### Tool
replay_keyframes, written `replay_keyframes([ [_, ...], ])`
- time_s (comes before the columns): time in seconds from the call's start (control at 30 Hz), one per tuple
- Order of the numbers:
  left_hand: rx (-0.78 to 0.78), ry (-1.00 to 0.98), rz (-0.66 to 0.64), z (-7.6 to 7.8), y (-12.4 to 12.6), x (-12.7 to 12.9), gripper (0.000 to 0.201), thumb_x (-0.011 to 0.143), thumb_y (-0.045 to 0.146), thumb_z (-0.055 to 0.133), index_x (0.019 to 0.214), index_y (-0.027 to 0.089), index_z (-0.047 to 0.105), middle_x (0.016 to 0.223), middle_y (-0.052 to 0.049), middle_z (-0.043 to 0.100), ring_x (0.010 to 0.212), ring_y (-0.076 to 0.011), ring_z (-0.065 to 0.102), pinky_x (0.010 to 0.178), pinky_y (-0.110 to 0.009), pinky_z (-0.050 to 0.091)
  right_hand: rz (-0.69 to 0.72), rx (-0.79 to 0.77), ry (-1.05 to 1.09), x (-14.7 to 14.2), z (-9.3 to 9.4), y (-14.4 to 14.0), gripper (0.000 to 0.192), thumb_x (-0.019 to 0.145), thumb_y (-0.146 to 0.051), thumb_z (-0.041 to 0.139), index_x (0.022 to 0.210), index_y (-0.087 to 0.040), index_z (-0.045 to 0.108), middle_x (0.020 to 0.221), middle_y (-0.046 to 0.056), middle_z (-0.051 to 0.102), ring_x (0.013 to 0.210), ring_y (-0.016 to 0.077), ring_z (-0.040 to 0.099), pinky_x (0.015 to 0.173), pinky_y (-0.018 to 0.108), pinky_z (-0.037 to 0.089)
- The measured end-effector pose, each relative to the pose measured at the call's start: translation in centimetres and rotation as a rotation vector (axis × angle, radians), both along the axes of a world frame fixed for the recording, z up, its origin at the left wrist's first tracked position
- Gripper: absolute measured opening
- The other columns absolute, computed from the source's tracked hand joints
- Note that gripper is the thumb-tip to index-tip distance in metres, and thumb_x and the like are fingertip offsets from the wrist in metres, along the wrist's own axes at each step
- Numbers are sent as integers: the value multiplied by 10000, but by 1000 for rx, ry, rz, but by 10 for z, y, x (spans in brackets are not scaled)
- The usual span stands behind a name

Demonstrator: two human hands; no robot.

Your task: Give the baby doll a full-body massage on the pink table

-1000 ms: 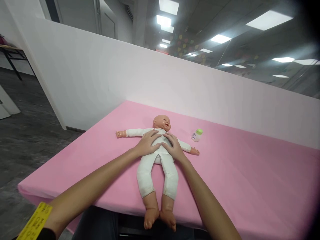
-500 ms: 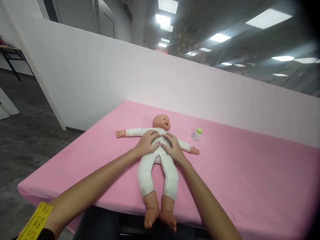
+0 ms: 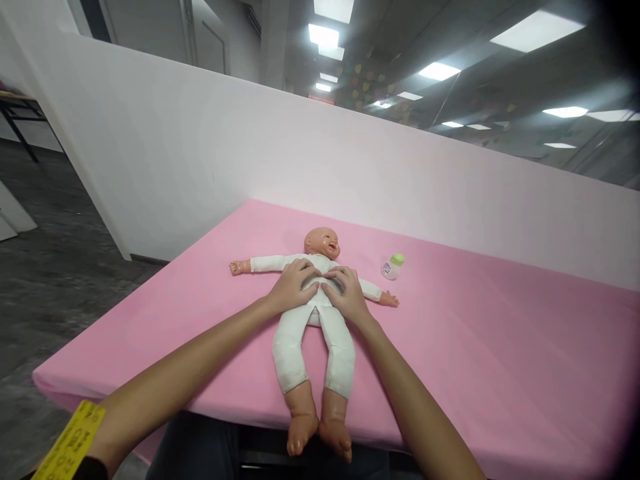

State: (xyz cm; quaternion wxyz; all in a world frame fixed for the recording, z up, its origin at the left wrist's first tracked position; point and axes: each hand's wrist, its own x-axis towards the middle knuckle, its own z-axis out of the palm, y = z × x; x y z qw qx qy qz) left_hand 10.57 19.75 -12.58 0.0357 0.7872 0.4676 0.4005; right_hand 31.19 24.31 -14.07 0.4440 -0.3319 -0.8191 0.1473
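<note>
Doll (image 3: 314, 320) supine at frame centre on pink table (image 3: 500, 373), feet overhanging near edge. Left hand (image 3: 293, 285) and right hand (image 3: 346, 293) flat on chest, fingers curled, pressing, not gripping. Probably light: soft cloth torso, hard plastic head. Best grabbed round torso. Bottle (image 3: 393, 266) right of head.

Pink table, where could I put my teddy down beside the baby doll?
The widest bare patch of the pink table lies right of the baby doll, below the small bottle. Another lies left of its legs, toward the table edge. The doll's chest is crowded by the left hand and right hand.
</note>
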Motion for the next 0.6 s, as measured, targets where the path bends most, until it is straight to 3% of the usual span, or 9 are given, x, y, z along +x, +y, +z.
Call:
replay_keyframes([
  [0.17,-24,18,33,-8,6,-2,429,953,346,583,1372,258,604,1495,-113,524,1413,-328,465,1177,-553,371,14,-27,24,-1,-7,3,414,901,-347,690,1309,-283,662,1383,107,591,1350,318,505,1186,565,394],
  [0.33,-38,23,19,-1,2,-2,287,941,345,599,1199,247,676,1214,-90,621,1202,-294,576,1056,-514,456,-3,-40,-6,-2,-2,1,225,900,-340,703,1117,-289,732,1203,82,672,1220,309,562,1108,547,450],
  [0.47,9,9,-13,5,-1,0,177,925,295,600,1069,231,682,1039,-61,619,1036,-254,595,985,-455,487,-23,-16,-1,-4,2,-4,99,902,-313,693,988,-279,729,1105,71,690,1146,304,576,1063,535,470],
  [0.6,49,3,-28,-1,2,0,260,925,278,598,1172,228,664,1140,-82,627,1122,-264,592,1047,-462,477,-35,-4,26,-5,-5,-1,266,899,-331,688,1158,-271,704,1250,94,655,1253,310,552,1125,537,435],
])
